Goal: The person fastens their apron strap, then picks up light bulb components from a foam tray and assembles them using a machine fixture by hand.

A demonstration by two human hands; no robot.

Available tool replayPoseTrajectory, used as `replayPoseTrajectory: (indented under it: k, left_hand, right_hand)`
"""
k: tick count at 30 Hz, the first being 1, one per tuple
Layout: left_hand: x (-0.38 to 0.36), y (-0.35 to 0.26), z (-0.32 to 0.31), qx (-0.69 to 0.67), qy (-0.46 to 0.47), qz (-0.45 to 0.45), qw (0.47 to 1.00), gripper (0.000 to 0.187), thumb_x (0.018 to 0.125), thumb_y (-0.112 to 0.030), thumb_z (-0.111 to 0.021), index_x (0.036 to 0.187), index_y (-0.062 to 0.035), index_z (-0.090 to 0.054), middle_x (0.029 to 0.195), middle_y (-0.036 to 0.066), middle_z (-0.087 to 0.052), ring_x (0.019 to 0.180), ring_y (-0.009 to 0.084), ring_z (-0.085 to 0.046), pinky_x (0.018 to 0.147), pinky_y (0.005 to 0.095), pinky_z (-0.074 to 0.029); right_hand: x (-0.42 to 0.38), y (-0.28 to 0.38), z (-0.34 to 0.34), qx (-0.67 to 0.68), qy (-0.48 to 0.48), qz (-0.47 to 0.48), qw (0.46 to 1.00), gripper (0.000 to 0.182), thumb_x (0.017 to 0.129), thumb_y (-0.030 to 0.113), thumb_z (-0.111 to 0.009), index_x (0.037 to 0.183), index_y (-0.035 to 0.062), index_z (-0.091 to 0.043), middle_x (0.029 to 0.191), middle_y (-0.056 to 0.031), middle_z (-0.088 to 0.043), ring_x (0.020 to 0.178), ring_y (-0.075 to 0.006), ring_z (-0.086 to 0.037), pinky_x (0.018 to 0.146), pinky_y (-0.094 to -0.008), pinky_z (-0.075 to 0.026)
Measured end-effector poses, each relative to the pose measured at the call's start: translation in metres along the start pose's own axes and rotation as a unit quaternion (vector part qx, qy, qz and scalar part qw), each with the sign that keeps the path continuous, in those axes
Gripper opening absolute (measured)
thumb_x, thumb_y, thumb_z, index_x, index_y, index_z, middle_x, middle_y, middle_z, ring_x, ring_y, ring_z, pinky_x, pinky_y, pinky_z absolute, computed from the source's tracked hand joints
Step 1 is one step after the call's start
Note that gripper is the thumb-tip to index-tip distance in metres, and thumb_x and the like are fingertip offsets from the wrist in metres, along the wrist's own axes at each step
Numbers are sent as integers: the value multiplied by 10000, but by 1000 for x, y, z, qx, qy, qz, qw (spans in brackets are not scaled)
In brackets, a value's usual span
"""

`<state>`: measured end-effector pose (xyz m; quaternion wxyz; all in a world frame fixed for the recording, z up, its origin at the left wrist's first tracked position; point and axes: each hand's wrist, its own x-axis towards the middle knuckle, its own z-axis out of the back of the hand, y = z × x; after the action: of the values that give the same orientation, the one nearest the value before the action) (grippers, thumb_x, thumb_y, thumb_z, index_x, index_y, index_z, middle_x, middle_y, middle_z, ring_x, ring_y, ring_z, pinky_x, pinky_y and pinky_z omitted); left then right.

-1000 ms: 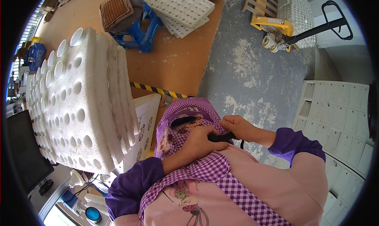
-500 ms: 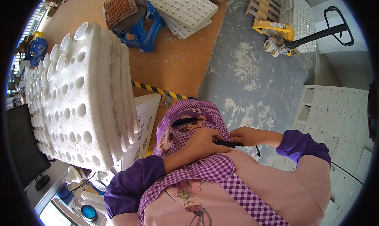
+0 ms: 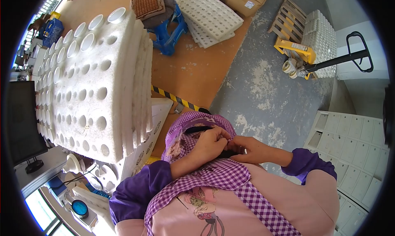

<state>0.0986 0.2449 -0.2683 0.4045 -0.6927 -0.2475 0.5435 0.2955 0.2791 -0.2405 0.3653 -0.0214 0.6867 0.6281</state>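
Note:
Both hands meet at waist height in front of the purple checked apron (image 3: 205, 170). My left hand (image 3: 210, 144) is closed, its fingers bent inward with the tips right beside those of my right hand; what they hold is hidden. My right hand (image 3: 251, 149) is curled around part of a black strap (image 3: 227, 154), which lies against the apron just below the fingers. Beyond my left hand, a dark slit (image 3: 198, 129) shows in the stained front of the apron.
At left stands a stack of white foam trays (image 3: 92, 96) with round holes, some holding white cups. A monitor (image 3: 26, 120) is behind it. Ahead are a blue stool (image 3: 170, 34), more foam sheets (image 3: 207, 15) and cartons (image 3: 247, 1). A yellow pallet jack (image 3: 296, 50) and white lockers (image 3: 349, 145) are at right.
My left hand has turned, with its fingers lifted higher, and my right hand has come in closer to it. The strap end hanging by my right hand no longer shows. The view has shifted slightly.

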Motion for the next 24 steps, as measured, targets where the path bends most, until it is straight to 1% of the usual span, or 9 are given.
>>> replayPoseTrajectory:
  k: [2, 5, 9, 12, 14, 15, 17, 21, 24]
  left_hand:
    - [-1, -2, 0, 50, -30, -35, 998, 200, 816, -45, -531, 985, 40, -596, 808, 85, -640, 716, 113, -606, 651, 252, -481]
    - [-4, -3, -4, 67, -34, -34, 997, 173, 825, -47, -521, 961, 37, -587, 811, 89, -631, 741, 119, -601, 658, 257, -477]
    - [-2, 4, -11, 153, 22, -78, 985, 154, 831, -54, -519, 945, 37, -568, 816, 91, -616, 766, 125, -592, 676, 260, -475]
    - [5, 15, -11, 72, 30, -54, 996, 186, 790, -99, -547, 926, 23, -582, 822, 151, -638, 752, 186, -611, 686, 291, -481]
    - [6, 21, -11, -25, 17, -24, 999, 200, 793, -104, -560, 945, 26, -566, 826, 105, -616, 743, 147, -571, 676, 265, -464]
    - [5, 22, -12, -26, 19, -21, 999, 200, 793, -104, -560, 945, 26, -566, 826, 105, -616, 743, 147, -571, 676, 265, -464]
    - [5, 19, -13, -89, -10, 0, 996, 193, 781, -102, -596, 928, 12, -544, 802, 54, -573, 721, 108, -526, 657, 241, -443]
    - [-2, -5, -9, -97, 5, 87, 991, 152, 773, -74, -650, 846, -37, -522, 782, 4, -533, 735, 81, -514, 656, 200, -422]
    - [-3, -13, -9, -135, 16, 137, 981, 205, 749, -73, -694, 817, -69, -500, 737, -14, -507, 680, 58, -484, 606, 188, -397]
  right_hand:
    - [4, 2, 0, -34, 10, -8, 999, 354, 770, 258, -724, 1017, 28, -618, 831, -61, -621, 740, -132, -581, 651, -266, -481]
    - [4, 9, -1, -47, 9, -8, 999, 350, 749, 263, -741, 966, 16, -621, 772, -60, -615, 695, -128, -574, 634, -266, -481]
    - [3, 11, 13, -9, 43, -31, 999, 340, 735, 267, -747, 923, 15, -617, 738, -45, -608, 668, -113, -558, 619, -254, -471]
    - [6, 7, 12, -6, 48, -22, 999, 294, 741, 241, -728, 900, 20, -617, 725, -23, -599, 669, -86, -533, 598, -241, -445]
    - [7, 8, 15, 4, 62, -48, 997, 298, 741, 233, -730, 914, 19, -617, 729, -23, -601, 676, -87, -535, 606, -242, -445]
    - [7, 8, 16, 11, 85, -72, 994, 304, 740, 226, -733, 929, 18, -617, 733, -24, -603, 683, -88, -537, 614, -243, -444]
    - [3, 2, 13, 44, 79, -59, 994, 306, 748, 225, -731, 946, 22, -617, 741, -20, -605, 692, -86, -536, 621, -243, -442]
    - [-6, -17, 9, 123, 68, -50, 989, 304, 774, 226, -724, 981, 31, -617, 756, -14, -612, 718, -76, -532, 641, -242, -437]
    - [-14, -20, 9, 108, 59, -55, 991, 283, 791, 235, -714, 964, 34, -615, 758, -9, -610, 727, -72, -527, 643, -237, -431]
